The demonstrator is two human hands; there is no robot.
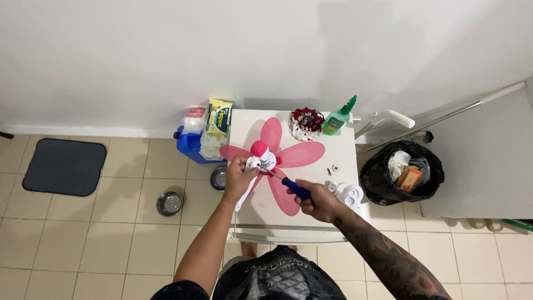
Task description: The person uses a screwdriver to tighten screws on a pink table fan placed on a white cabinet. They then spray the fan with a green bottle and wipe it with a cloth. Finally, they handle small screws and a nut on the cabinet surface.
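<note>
A small pink fan [277, 155] with petal-shaped blades and a white motor hub lies on a white table [344, 150]. My left hand [239, 176] grips the white hub and its white stem. My right hand [317, 199] holds a blue-handled screwdriver [288, 184], its metal tip touching the hub. A white plastic fan part [347, 193] lies just right of my right hand. Two small screws or washers [332, 168] rest on the table near the right blade.
At the table's far edge stand a red-and-white basket [305, 122] and a green bottle [338, 118]. A blue container [189, 144] with packets on it stands left, two metal bowls [169, 203] on the tiled floor, a black-lined bin [402, 172] right, a dark mat [64, 166] far left.
</note>
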